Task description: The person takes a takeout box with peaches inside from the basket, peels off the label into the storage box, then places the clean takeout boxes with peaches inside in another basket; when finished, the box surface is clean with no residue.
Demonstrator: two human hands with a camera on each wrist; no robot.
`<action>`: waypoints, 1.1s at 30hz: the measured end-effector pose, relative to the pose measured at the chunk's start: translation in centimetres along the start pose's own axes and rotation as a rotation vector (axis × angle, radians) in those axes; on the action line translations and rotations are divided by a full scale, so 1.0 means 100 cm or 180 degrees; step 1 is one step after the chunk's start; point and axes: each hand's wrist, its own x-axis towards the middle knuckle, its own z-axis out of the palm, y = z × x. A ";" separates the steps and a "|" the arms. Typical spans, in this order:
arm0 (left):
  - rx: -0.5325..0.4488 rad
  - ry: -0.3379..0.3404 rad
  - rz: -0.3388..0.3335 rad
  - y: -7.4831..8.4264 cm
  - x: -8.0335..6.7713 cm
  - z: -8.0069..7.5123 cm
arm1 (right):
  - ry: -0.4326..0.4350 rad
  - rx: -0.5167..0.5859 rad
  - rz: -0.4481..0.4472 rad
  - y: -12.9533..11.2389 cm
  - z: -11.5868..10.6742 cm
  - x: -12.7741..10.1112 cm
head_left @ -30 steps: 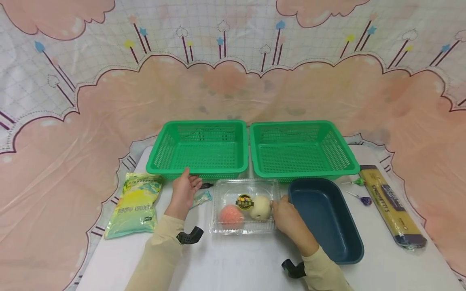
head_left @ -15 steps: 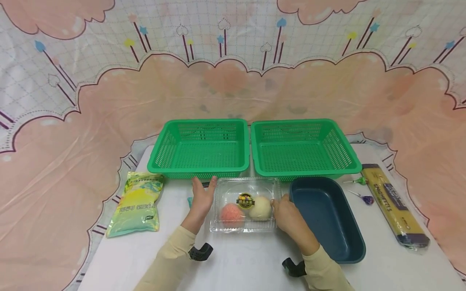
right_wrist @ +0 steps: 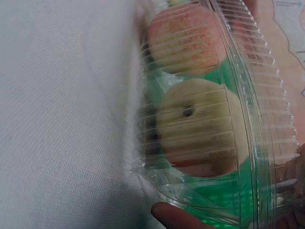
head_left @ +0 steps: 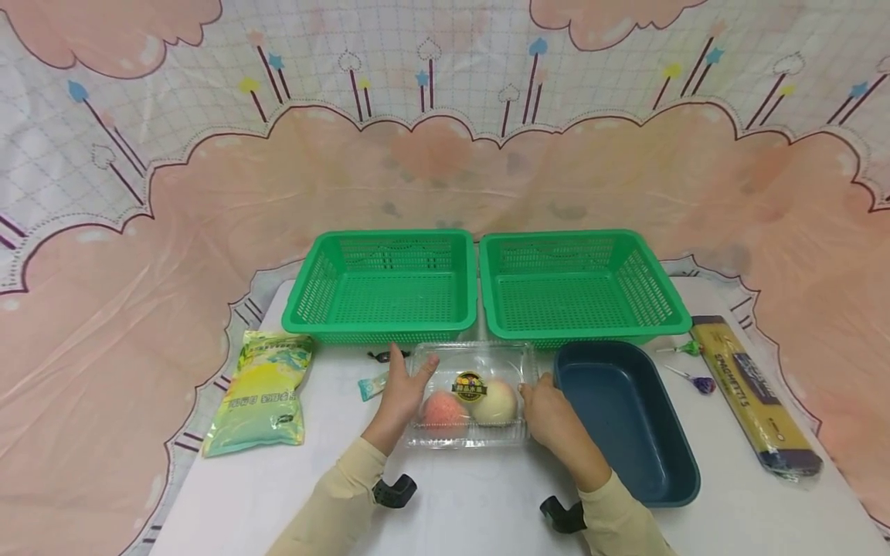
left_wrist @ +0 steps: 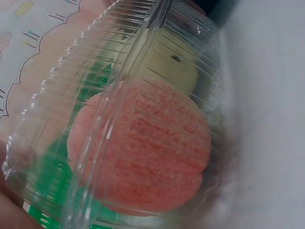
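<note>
Fingers of the left hand (head_left: pixel 402 382) lie curled round the left end of the clear plastic box (head_left: pixel 467 395), and the right hand (head_left: pixel 549 411) grips its right end, thumb (right_wrist: pixel 177 217) under the rim. Box rests on the white table (head_left: pixel 473 502), just in front of the two green baskets (head_left: pixel 386 286) and beside the blue tub (head_left: pixel 626 421); inside it, a pink fruit (left_wrist: pixel 143 152) sits left of a pale yellow one (right_wrist: pixel 200 126). Green bag (head_left: pixel 263 390) lies well to the left, spaghetti pack (head_left: pixel 754 394) far right.
</note>
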 end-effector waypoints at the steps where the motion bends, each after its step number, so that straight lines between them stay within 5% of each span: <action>1: -0.0010 -0.0013 -0.0005 0.000 0.000 0.000 | 0.0000 0.0009 0.0007 0.000 0.000 0.000; 17: -0.0005 0.0033 -0.0031 -0.002 0.004 0.003 | 0.0015 -0.0054 -0.0158 0.001 -0.007 0.001; 33: 0.0021 0.0190 -0.0080 -0.003 0.004 0.006 | 0.0139 -0.0179 -0.0567 -0.047 -0.071 -0.015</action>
